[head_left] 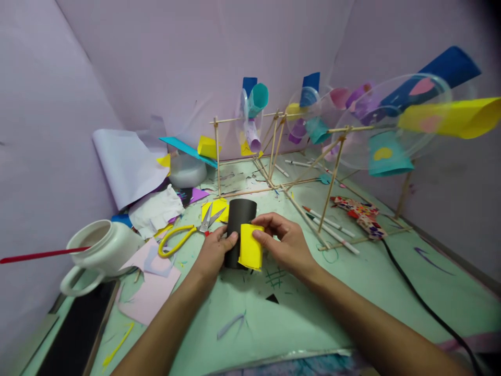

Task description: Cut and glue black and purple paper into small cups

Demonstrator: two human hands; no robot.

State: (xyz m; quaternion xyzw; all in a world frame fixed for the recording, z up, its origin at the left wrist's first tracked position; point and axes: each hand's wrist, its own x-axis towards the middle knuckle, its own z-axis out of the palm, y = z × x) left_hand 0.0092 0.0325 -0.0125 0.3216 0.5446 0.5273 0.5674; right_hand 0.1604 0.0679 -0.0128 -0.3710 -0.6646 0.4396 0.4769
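Observation:
My left hand (219,248) grips a black paper tube (241,209) by its left side, thumb in front. A small yellow paper piece (250,248) lies against the front of the tube, and my right hand (284,240) pinches its upper right edge between thumb and fingers. Just left of the tube, yellow-handled scissors (178,240) lie with blades apart on a yellow paper scrap (207,209). Both hands are low over the green tabletop (289,318).
A stick frame (274,185) bearing clear discs and coloured paper tubes stands behind. At right lies a patterned glue gun (360,214) with a black cord (418,290). Markers (331,224) are near it. A white teapot-like pot (105,245) and paper scraps (152,292) sit at left.

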